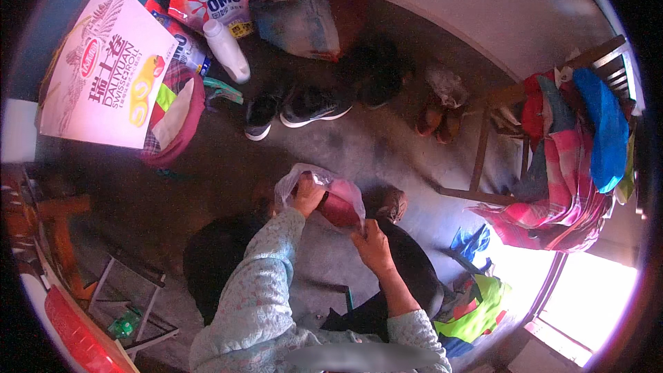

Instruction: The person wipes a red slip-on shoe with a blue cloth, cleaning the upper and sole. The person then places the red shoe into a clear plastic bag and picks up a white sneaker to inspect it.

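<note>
A clear plastic bag (354, 193) with a pinkish-red thing (340, 208) inside it is held above the floor between my knees. My left hand (309, 195) is closed at the bag's left side, its fingertips against the plastic near the red thing. On the lower right rim, my right hand (373, 244) is closed, pinching the plastic. The red thing's kind cannot be made out, since the film and my left hand cover part of it.
Dark shoes (314, 106) stand ahead, near a white bottle (226, 52) and red detergent bags (217, 1). A large printed carton (103, 76) is at left. On the right, a wooden chair (480, 148) carries plaid cloth (563, 179); green-yellow clothing (478, 311) lies below.
</note>
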